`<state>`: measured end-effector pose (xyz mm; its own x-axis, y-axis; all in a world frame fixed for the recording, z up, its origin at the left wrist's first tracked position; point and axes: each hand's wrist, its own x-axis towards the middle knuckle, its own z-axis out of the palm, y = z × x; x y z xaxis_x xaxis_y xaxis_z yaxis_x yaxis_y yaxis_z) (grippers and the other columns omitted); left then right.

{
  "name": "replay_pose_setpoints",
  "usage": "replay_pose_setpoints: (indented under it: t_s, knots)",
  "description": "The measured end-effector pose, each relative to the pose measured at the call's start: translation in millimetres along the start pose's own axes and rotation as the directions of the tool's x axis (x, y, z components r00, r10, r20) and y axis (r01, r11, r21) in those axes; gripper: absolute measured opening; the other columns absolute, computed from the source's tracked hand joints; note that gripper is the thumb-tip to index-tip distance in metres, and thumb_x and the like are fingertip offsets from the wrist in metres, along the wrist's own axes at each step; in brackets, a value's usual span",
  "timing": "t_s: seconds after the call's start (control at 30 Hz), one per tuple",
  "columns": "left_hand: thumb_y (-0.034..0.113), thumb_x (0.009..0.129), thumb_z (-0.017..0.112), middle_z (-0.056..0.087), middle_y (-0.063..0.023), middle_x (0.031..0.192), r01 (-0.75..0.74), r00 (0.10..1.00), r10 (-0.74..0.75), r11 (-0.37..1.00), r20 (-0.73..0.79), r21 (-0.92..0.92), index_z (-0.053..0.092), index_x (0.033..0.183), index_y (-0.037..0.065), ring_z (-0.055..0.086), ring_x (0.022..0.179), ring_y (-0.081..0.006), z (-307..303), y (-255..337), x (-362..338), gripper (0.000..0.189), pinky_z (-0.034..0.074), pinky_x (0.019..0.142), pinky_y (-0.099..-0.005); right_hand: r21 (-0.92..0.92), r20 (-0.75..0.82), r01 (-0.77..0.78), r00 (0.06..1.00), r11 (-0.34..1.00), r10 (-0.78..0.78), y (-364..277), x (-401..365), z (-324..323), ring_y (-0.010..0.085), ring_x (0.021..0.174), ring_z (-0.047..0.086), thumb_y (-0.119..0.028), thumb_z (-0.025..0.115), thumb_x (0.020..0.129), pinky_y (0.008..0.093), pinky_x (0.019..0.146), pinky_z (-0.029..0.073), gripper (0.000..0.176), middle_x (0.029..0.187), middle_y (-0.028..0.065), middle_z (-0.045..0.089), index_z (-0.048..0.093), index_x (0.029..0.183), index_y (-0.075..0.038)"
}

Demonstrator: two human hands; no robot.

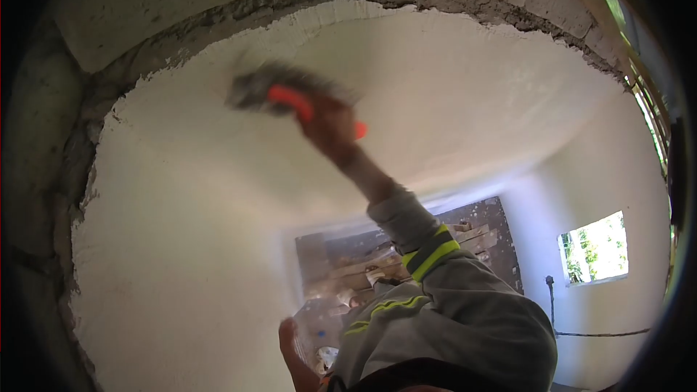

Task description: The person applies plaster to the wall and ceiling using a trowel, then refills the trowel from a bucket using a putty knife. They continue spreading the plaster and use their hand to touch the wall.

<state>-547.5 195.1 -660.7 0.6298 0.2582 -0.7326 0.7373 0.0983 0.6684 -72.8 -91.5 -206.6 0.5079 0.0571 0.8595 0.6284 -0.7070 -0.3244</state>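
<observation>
A trowel with a red handle is held up against the pale plastered wall, its grey blade blurred by motion. Wrapped round the handle is my right hand, at the end of a grey sleeve with yellow-green bands. Low in the view, near the plaster at the left, my left hand shows only in part; its fingers and anything in them cannot be made out.
Rough blocks border the plaster's ragged upper edge. Below are wooden planks on a dark, spotted floor. A bright window opening and a dark cable are at the right.
</observation>
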Motion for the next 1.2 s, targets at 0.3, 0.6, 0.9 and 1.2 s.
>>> replay_pose_setpoints:
  t_s: [0.3,0.6,0.9,1.2]
  knots:
    - [0.048,0.092,0.056,0.059,-0.0127,0.127,-0.218,0.972,0.221,0.975,-0.076,0.049,0.049,0.136,0.008,0.060,0.107,-0.0286,8,151,-28,0.059,0.046,0.088,-0.0435,-0.227,0.291,0.392,0.901,0.891,-0.322,89,22,-159,0.0272,0.081,0.065,-0.025,0.075,0.078,0.0421,0.073,0.052,0.029,0.087,0.0082,0.066,0.064,0.100,-0.010]
    - [0.046,0.093,0.055,0.059,-0.0143,0.127,-0.307,0.951,0.290,0.927,0.109,0.214,0.050,0.136,0.007,0.061,0.108,-0.0298,64,219,-8,0.057,0.048,0.088,-0.0448,-0.384,0.367,0.645,0.763,0.661,-0.531,204,6,-203,0.0233,0.090,0.065,-0.025,0.072,0.080,0.0369,0.077,0.051,0.030,0.100,0.0065,0.065,0.063,0.104,-0.008]
    - [0.042,0.095,0.052,0.056,-0.0150,0.131,0.142,0.981,-0.123,0.982,-0.149,0.124,0.047,0.137,0.008,0.059,0.108,-0.0309,-16,86,-59,0.055,0.048,0.088,-0.0469,0.076,-0.405,-0.323,0.854,0.943,0.326,233,23,-254,0.0140,0.068,0.059,-0.014,0.072,0.086,0.0287,0.059,0.047,0.013,0.081,0.0056,0.063,0.066,0.090,-0.004]
    - [0.044,0.097,0.052,0.058,-0.0115,0.129,-0.353,0.929,0.321,0.919,0.184,0.177,0.049,0.136,0.008,0.059,0.112,-0.0257,105,215,3,0.053,0.047,0.090,-0.0412,0.082,0.201,-0.157,0.970,0.984,0.138,42,-107,44,0.0326,0.089,0.064,-0.020,0.072,0.077,0.0441,0.075,0.051,0.029,0.093,0.0127,0.064,0.061,0.102,-0.009]
